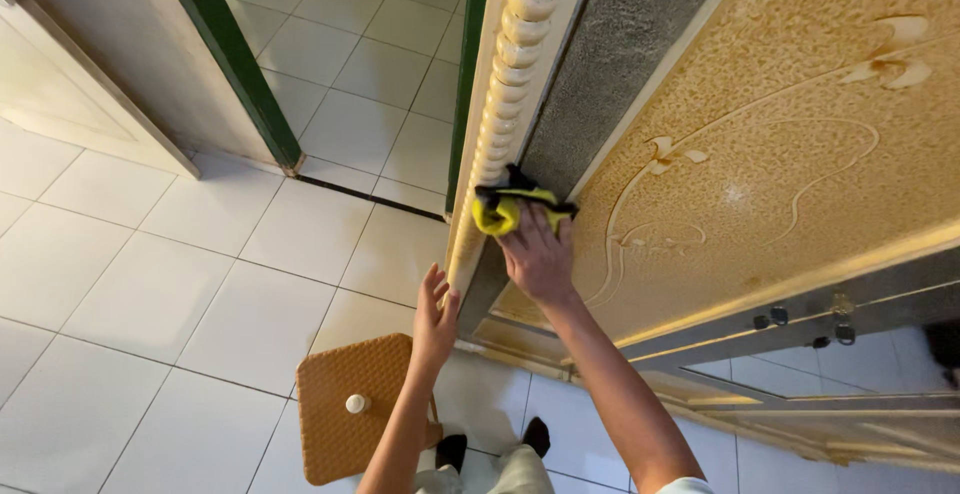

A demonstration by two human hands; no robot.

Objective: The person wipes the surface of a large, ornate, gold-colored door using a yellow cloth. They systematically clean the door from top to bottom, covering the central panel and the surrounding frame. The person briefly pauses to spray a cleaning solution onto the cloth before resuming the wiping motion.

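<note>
My right hand [540, 254] presses a yellow and black cloth [508, 206] against the grey strip of a tall cabinet [610, 74], right beside its cream beaded column [505, 84]. The cloth is bunched under my fingers. My left hand [435, 314] is lower, fingers apart and holding nothing, resting near the bottom of the beaded column. The golden patterned door panel [780, 124] with a floral line design lies to the right of the cloth.
A brown woven stool [340, 424] with a white knob stands on the white tiled floor [150, 294] by my feet [495, 442]. A green-edged door frame [235, 59] is at the upper left. Mirror panel and small knobs [810, 324] lie at lower right.
</note>
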